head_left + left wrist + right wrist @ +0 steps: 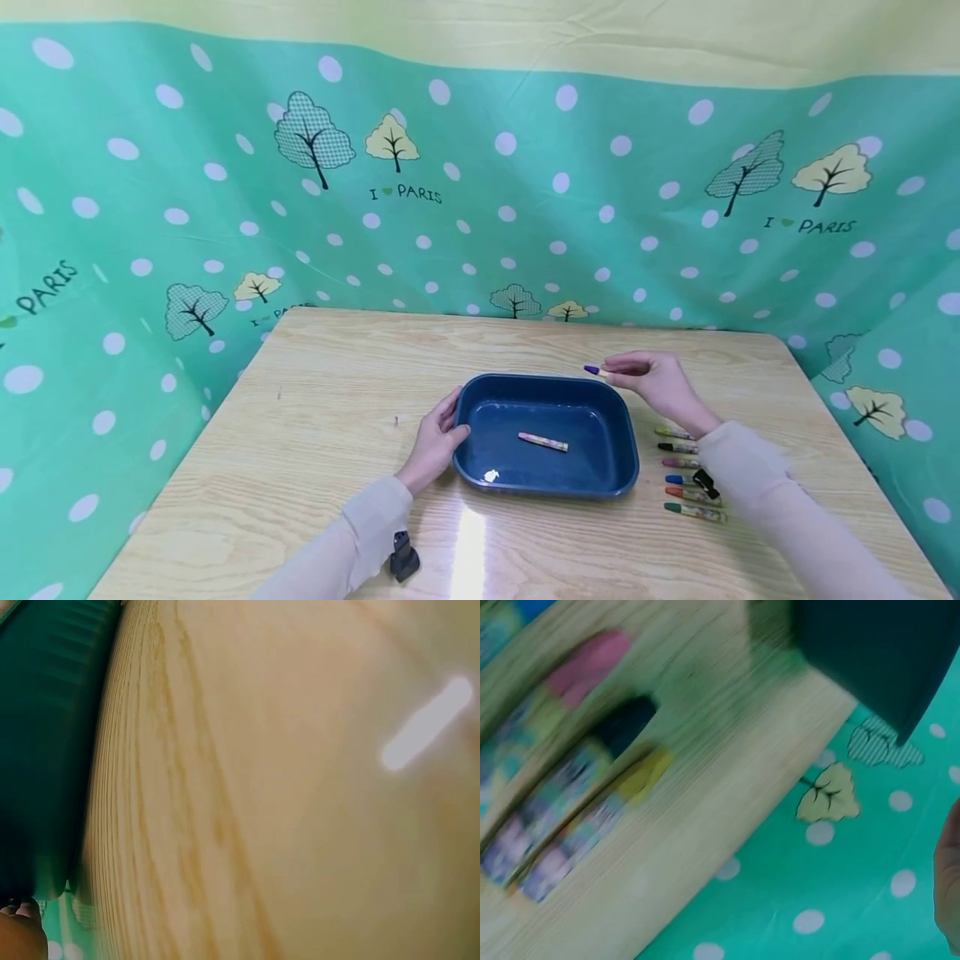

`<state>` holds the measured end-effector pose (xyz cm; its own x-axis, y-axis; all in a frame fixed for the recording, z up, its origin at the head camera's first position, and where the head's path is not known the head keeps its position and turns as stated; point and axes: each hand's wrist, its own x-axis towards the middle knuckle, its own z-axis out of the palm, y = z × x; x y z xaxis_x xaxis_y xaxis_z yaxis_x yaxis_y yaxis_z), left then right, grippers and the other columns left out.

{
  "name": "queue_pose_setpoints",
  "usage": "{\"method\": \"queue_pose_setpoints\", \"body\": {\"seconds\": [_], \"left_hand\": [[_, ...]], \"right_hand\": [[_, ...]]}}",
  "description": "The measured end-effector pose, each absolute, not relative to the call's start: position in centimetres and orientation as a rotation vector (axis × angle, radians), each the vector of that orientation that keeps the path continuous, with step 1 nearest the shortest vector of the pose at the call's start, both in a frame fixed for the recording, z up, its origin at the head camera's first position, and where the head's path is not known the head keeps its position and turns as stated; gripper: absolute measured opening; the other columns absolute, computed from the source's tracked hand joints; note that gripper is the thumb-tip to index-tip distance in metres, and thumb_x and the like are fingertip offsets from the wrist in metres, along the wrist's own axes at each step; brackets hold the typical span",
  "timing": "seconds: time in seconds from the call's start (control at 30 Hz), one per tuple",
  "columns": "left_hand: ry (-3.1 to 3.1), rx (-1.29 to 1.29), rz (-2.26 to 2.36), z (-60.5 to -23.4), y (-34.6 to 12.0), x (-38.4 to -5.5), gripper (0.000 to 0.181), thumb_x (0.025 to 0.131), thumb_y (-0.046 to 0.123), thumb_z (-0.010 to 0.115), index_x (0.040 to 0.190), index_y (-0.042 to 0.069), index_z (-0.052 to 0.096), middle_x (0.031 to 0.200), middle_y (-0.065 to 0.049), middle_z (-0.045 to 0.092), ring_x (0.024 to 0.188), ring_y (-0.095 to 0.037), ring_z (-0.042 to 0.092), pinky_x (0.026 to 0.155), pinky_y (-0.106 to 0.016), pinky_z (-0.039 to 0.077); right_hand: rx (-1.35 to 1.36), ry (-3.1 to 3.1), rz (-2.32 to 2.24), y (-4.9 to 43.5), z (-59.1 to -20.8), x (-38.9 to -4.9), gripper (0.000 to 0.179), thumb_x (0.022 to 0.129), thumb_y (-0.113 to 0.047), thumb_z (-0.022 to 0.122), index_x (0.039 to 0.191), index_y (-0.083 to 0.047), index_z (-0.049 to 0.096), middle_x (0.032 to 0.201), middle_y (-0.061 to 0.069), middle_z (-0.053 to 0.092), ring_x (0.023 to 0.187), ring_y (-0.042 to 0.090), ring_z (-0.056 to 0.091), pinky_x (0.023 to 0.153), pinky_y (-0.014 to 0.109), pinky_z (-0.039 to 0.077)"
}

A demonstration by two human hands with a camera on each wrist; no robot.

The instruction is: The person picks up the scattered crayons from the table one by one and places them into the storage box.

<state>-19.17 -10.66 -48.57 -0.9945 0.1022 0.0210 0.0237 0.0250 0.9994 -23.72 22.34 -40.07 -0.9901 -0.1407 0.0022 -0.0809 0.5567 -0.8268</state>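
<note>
A dark blue rectangular basin (546, 487) stands on the wooden table, and one light pink crayon (543, 442) lies inside it. My left hand (433, 442) grips the basin's left rim, the thumb over the edge. Above the basin's far right corner, my right hand (663, 390) pinches a purple crayon (592, 370) whose coloured tip points left. In the left wrist view only a bit of the left hand (21, 935) shows beside the basin wall (49, 742). The right wrist view catches an edge of the right hand (949, 877); the purple crayon is out of that view.
Right of the basin, several crayons lie in a column, among them a black crayon (678, 448), a red-orange crayon (690, 495) and a green crayon (696, 512). My right forearm partly covers them. A polka-dot cloth (525, 192) hangs behind the wooden table (337, 375).
</note>
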Motion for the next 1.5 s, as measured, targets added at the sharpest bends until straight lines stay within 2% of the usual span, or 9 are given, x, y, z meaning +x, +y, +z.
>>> {"method": "queue_pose_setpoints", "body": {"seconds": [0.23,0.47,0.9,1.07,1.3,1.5], "left_hand": [[2.243,0.125,2.118,-48.7,-10.7,-19.2,0.063,0.081,-0.008,0.048,0.141,-0.001,0.029,0.145,-0.024,0.030,0.133,-0.036,0.031,0.108,-0.039,0.030],[2.247,0.100,2.102,-48.8,-10.7,-19.2,0.064,0.081,-0.007,0.049,0.142,0.001,0.029,0.146,-0.022,0.029,0.133,-0.035,0.030,0.108,-0.039,0.030],[2.245,0.077,2.098,-48.7,-10.6,-19.3,0.064,0.081,-0.006,0.050,0.142,0.002,0.031,0.145,-0.022,0.031,0.133,-0.035,0.032,0.108,-0.040,0.031],[2.229,0.069,2.121,-48.7,-10.6,-19.3,0.064,0.080,-0.006,0.050,0.141,0.003,0.032,0.146,-0.020,0.031,0.133,-0.033,0.032,0.108,-0.038,0.031],[2.233,0.113,2.141,-48.6,-10.6,-19.3,0.063,0.080,-0.007,0.049,0.141,-0.002,0.030,0.145,-0.024,0.031,0.132,-0.035,0.031,0.109,-0.040,0.029],[2.217,0.092,2.147,-48.6,-10.6,-19.1,0.063,0.081,-0.007,0.049,0.141,0.000,0.030,0.145,-0.023,0.030,0.133,-0.034,0.031,0.109,-0.038,0.029]], "right_hand": [[-0.263,2.678,-1.436,19.9,-41.2,-23.6,0.029,0.080,-0.018,0.070,0.106,-0.006,0.068,0.104,0.012,0.069,0.092,0.021,0.065,0.075,0.026,0.058],[-0.306,2.606,-1.459,18.0,-42.9,-23.3,0.025,0.081,-0.010,0.067,0.105,-0.005,0.069,0.099,0.012,0.069,0.087,0.018,0.066,0.073,0.028,0.058],[-0.398,2.608,-1.425,15.0,-44.8,-22.8,0.023,0.078,-0.009,0.070,0.101,-0.005,0.070,0.092,0.006,0.071,0.081,0.012,0.066,0.071,0.024,0.057],[-0.383,2.602,-1.389,14.6,-45.7,-22.7,0.021,0.077,-0.006,0.069,0.098,-0.005,0.070,0.089,0.005,0.071,0.079,0.011,0.066,0.071,0.025,0.058],[-0.438,2.611,-1.338,14.3,-46.0,-22.5,0.020,0.078,-0.006,0.069,0.098,-0.004,0.070,0.090,0.005,0.071,0.081,0.013,0.066,0.072,0.027,0.058],[-0.419,2.607,-1.321,14.2,-46.0,-22.3,0.019,0.078,-0.006,0.069,0.097,-0.007,0.071,0.089,0.002,0.070,0.081,0.011,0.065,0.072,0.026,0.058]]}}
